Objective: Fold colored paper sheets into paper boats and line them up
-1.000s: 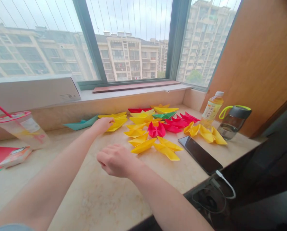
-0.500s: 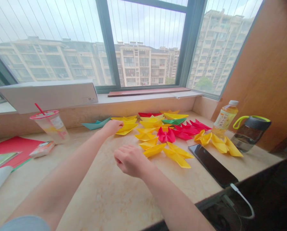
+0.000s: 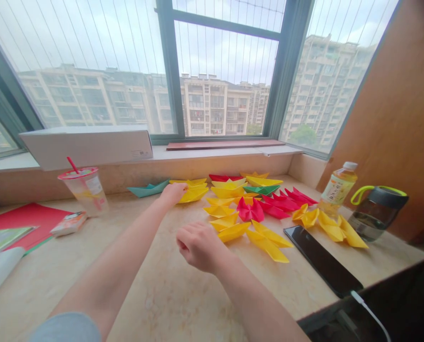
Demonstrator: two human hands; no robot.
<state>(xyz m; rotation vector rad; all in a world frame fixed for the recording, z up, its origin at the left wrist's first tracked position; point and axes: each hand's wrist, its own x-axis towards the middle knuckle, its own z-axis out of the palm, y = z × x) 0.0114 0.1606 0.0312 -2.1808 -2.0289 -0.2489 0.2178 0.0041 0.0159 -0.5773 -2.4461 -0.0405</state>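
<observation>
My left hand (image 3: 175, 193) reaches to the back of the counter, its fingers closed at the left end of a yellow paper boat (image 3: 193, 194); the fingertips are partly hidden. Nearer to me, my right hand (image 3: 199, 244) is curled in a fist above the counter, with nothing showing in it. Just left of my left hand lies a teal paper boat (image 3: 147, 189). To the right stand several yellow boats, a green boat (image 3: 262, 190), a dark red boat (image 3: 226, 178) and pink folded papers (image 3: 279, 204). A pink folded paper figure (image 3: 250, 209) sits among them.
A cup with a straw (image 3: 85, 190), a small packet (image 3: 68, 224) and red paper (image 3: 37, 219) are on the left. At right are a phone (image 3: 320, 259) with a cable, a drink bottle (image 3: 338, 190) and a dark water bottle (image 3: 379, 211). A white box (image 3: 87, 148) rests on the sill.
The camera view has tilted up and turned slightly left, so everything appears lower and further right. Both hands keep about the same places and poses over the counter.
</observation>
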